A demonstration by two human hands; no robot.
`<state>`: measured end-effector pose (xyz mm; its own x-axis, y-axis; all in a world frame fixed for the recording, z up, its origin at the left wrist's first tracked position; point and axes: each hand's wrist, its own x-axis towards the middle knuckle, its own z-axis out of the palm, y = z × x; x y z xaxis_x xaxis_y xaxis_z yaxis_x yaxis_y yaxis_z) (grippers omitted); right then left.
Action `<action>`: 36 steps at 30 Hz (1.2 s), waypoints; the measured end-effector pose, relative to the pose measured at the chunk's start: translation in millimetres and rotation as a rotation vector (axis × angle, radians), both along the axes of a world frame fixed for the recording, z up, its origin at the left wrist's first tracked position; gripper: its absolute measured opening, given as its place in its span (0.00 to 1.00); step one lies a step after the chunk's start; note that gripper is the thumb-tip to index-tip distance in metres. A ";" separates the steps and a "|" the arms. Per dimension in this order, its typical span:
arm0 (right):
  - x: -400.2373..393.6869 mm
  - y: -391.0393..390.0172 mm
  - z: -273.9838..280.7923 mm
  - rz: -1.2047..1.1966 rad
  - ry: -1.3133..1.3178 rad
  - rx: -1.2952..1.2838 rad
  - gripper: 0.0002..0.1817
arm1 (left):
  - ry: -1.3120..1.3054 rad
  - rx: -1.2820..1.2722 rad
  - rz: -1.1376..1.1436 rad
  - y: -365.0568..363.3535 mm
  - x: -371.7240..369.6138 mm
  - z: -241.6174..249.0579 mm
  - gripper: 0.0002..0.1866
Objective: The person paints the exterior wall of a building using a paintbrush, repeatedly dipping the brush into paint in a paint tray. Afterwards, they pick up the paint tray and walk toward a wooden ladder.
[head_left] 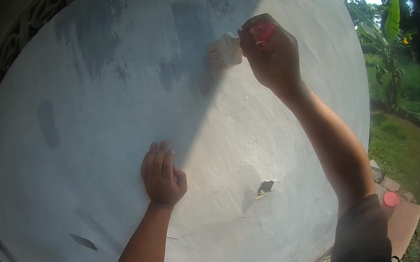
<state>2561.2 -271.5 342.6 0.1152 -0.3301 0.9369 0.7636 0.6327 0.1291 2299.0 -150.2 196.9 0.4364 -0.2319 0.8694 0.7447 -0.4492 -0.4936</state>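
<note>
My right hand (275,55) is closed around the red handle of a paintbrush (225,52). Its pale, wide bristles meet the wall (108,181) at the lower edge of a grey patch (189,30), close to the line between shade and sunlight. Lower down, my left hand (165,175) lies against the wall with fingers stretched upward, holding nothing. The wall is whitish, with several darker grey streaks in its upper left part.
A chipped hole (265,188) breaks the wall at lower right, and a dark peeled spot (83,242) shows at lower left. Decorative openwork (46,3) borders the top left. Outside right are reddish slabs (403,223), a pink round object (391,198), grass and a banana plant (391,27).
</note>
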 end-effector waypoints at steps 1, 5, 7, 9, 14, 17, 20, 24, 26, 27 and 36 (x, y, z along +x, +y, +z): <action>1.4 0.1 -1.9 -0.139 -0.050 0.040 0.03 | 0.002 -0.002 0.000 0.0 0.2 0.0 0.20; 1.0 1.3 1.6 -0.175 -0.106 0.177 0.04 | -0.009 0.011 0.001 -0.5 1.0 0.2 0.21; 2.8 4.4 6.7 0.146 -0.029 -0.055 0.04 | -0.020 0.017 -0.001 -1.0 1.6 0.7 0.21; 7.3 2.2 21.2 0.007 -0.042 0.011 0.04 | -0.014 0.015 0.024 -1.2 1.4 1.2 0.21; 0.7 -7.0 40.1 0.222 0.148 -0.172 0.05 | -0.013 0.018 0.030 -1.0 1.9 0.8 0.21; 14.2 3.7 54.1 -0.085 0.012 0.021 0.04 | -0.014 0.021 0.037 -2.1 2.0 1.6 0.21; 9.6 -4.5 71.5 -0.161 -0.021 0.139 0.06 | -0.022 0.018 0.035 -3.0 1.3 1.2 0.21; 12.7 3.0 63.6 -0.224 -0.412 0.016 0.06 | -0.035 0.022 0.035 -0.8 2.4 0.2 0.21; 3.2 -2.8 7.8 -0.467 -0.574 -0.243 0.04 | -0.040 0.010 0.001 -0.8 2.6 1.6 0.20; 0.6 -7.1 -29.0 -0.364 -0.693 -0.166 0.04 | -0.037 0.009 -0.041 -1.2 1.0 0.8 0.20; 11.8 -35.5 79.6 -0.169 -0.250 -0.441 0.07 | -0.060 -0.004 -0.056 -2.6 1.7 0.8 0.20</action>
<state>2573.1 -307.0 422.2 -0.1498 0.1067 0.9829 0.8397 0.5385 0.0695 2300.7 -152.8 197.7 0.3704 -0.2510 0.8943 0.7466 -0.4924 -0.4474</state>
